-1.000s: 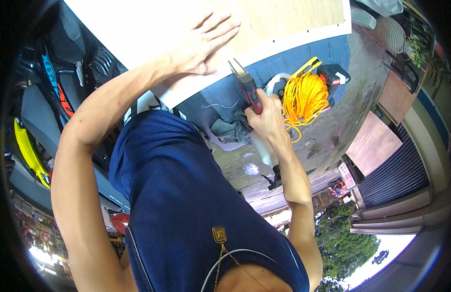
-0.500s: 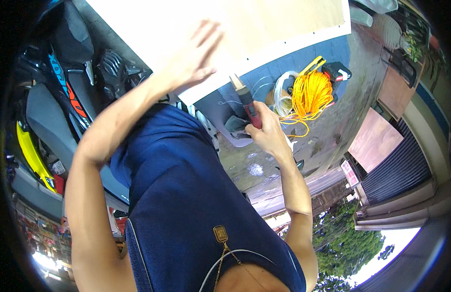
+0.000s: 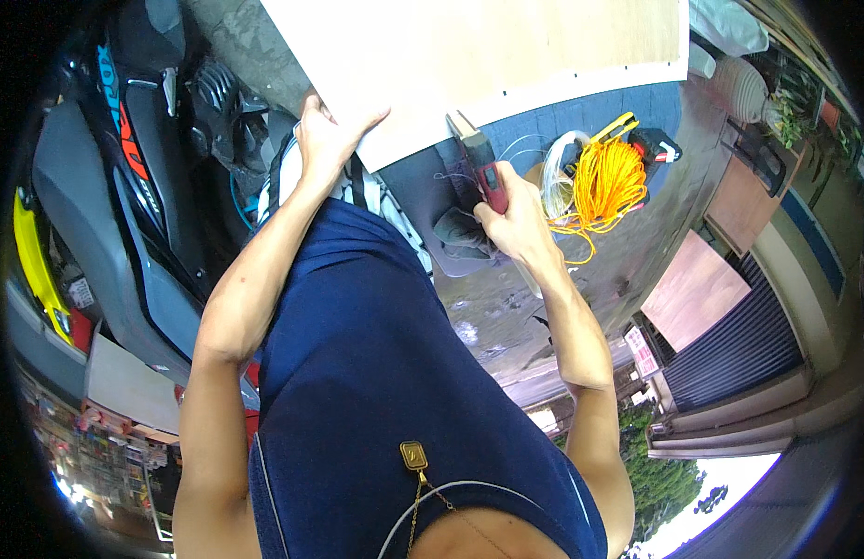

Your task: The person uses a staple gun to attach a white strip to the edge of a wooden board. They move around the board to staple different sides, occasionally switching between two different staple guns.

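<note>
A pale panel with a white border (image 3: pixel 534 56) and small dark marks along its near edge lies in front of me. At its left edge, near the corner, is my left hand (image 3: pixel 329 140), thumb on top and the other fingers curled round the edge. Close to the near edge, my right hand (image 3: pixel 518 212) is wrapped round a hand tool with a dark red and black body (image 3: pixel 488 175) and a flat pale tip. That tip points up at the panel's border; whether it touches, I cannot tell. A thin clear line (image 3: pixel 458 175) runs beside the tool.
Right of my right hand lie a bundle of orange cord (image 3: pixel 607 186), a coil of clear tubing (image 3: pixel 555 182), a yellow-handled tool (image 3: pixel 614 128) and a black-and-red battery-like block (image 3: pixel 656 146) on a blue surface. A dark motorcycle (image 3: pixel 124 214) stands close on my left.
My left hand has come down and left from above the panel and now grips its left edge. My right hand still holds the tool, a little higher and further right.
</note>
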`<control>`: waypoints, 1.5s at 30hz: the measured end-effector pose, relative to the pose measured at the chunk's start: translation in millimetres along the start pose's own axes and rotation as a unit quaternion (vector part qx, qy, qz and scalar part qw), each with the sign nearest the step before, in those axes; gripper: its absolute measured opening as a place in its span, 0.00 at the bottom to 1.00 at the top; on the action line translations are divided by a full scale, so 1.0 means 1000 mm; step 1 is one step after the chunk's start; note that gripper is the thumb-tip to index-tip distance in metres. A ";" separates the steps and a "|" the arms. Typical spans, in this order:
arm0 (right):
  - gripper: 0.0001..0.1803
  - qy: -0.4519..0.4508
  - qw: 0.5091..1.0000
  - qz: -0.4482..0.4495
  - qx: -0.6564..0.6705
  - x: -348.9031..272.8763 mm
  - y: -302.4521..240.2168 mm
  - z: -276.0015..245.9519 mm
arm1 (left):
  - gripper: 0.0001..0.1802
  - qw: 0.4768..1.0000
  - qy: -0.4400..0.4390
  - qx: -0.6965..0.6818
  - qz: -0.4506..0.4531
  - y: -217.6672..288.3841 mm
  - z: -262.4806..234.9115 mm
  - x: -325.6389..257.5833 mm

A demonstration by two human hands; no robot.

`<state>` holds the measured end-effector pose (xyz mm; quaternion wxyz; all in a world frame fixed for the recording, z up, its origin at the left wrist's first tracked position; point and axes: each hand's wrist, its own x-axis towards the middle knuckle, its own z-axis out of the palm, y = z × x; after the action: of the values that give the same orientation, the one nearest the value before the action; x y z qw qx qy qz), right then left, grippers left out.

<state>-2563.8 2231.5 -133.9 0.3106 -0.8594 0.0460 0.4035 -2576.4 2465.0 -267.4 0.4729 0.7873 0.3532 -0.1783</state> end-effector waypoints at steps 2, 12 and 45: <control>0.18 -0.027 0.998 0.054 -0.016 0.001 -0.003 -0.004 | 0.46 1.000 -0.003 -0.002 0.023 0.000 0.000 0.000; 0.14 0.028 0.995 0.094 -0.003 -0.016 -0.017 0.009 | 0.46 0.999 0.014 -0.003 0.049 -0.007 0.001 0.003; 0.26 0.170 0.980 -0.032 0.099 -0.037 -0.056 0.020 | 0.56 0.996 0.036 0.059 0.051 0.007 -0.015 -0.010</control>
<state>-2583.5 2281.7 -89.1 0.3944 -0.8815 0.1100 0.2350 -2579.2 2472.4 -249.6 0.4207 0.8370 0.3180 -0.1462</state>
